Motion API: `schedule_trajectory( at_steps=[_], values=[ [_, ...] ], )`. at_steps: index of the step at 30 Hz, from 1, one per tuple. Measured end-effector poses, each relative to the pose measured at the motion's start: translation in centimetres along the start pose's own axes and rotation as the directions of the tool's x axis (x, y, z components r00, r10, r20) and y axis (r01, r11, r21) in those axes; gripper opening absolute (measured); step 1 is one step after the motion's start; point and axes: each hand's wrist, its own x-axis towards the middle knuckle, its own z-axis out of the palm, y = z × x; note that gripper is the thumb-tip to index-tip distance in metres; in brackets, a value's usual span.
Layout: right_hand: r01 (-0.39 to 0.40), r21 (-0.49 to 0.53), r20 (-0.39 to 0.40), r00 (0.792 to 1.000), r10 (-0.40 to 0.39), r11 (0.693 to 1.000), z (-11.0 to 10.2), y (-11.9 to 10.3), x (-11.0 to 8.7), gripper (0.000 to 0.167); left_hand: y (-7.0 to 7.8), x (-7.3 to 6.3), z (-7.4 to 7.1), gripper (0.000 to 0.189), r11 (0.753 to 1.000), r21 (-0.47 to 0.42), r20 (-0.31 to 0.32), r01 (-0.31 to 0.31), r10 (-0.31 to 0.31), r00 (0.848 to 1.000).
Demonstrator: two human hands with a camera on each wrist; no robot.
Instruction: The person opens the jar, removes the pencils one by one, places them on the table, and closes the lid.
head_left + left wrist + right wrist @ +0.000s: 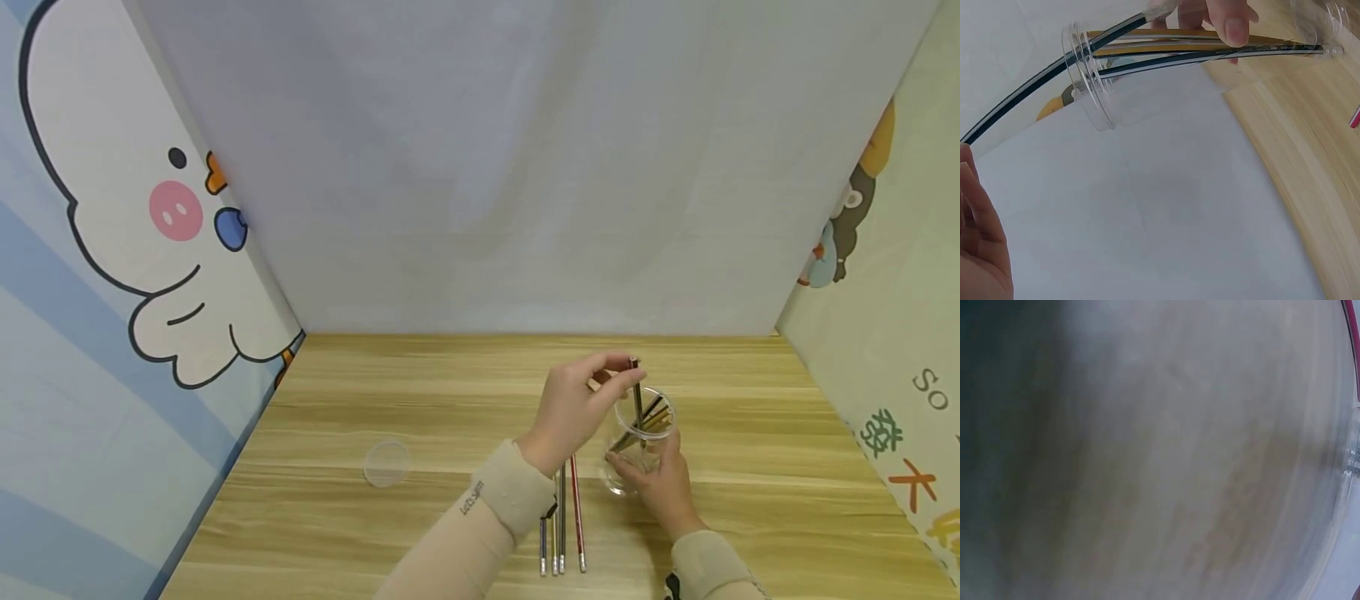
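Note:
My left hand [570, 408] pinches the top end of a dark striped pencil [637, 396] between thumb and fingers. The pencil's lower part is inside a clear jar [617, 482] with a round open mouth. Several dark and yellowish pencils [1166, 45] lean inside the same jar. Around the jar's lower side, my right hand [663, 487] holds it on the table, thumb toward the front. In the left wrist view the held pencil slants through the jar's rim [1100, 103]. The right wrist view is mostly a blur against the jar wall.
A red pencil [577, 521] and several darker pencils lie side by side on the wooden table [300, 517], partly under my left forearm. A clear round disc [386, 463], perhaps a lid, lies to the left. A pale wall [480, 208] stands behind, with printed panels at both sides.

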Motion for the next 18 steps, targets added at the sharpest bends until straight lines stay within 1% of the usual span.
schedule_trajectory(
  at_steps=[2,5,9,14,18],
  values=[
    [-0.006,-0.005,-0.002,1.000,0.006,1.000,0.0,0.1,0.0,0.083,0.0,0.1,-0.1,0.023,0.999,-0.033,-0.023,-0.032,0.031,0.999],
    [-0.016,-0.015,-0.007,1.000,0.016,1.000,0.0,0.2,0.0,0.082,0.1,0.2,-0.4,0.021,0.996,-0.045,-0.061,-0.077,0.074,0.995],
    [-0.015,-0.019,-0.010,1.000,0.015,1.000,0.1,0.3,0.0,0.082,0.2,0.4,-0.8,0.020,0.990,-0.047,-0.107,-0.131,0.126,0.986],
    [-0.001,-0.023,-0.012,1.000,0.001,1.000,0.1,0.4,-0.1,0.084,0.3,0.6,-1.4,0.020,0.984,-0.053,-0.176,-0.168,0.156,0.972],
    [-0.004,-0.024,0.000,1.000,0.004,1.000,0.0,0.3,-0.2,0.087,0.4,0.9,-2.0,0.020,0.983,-0.055,-0.240,-0.177,0.159,0.958]
  ],
)
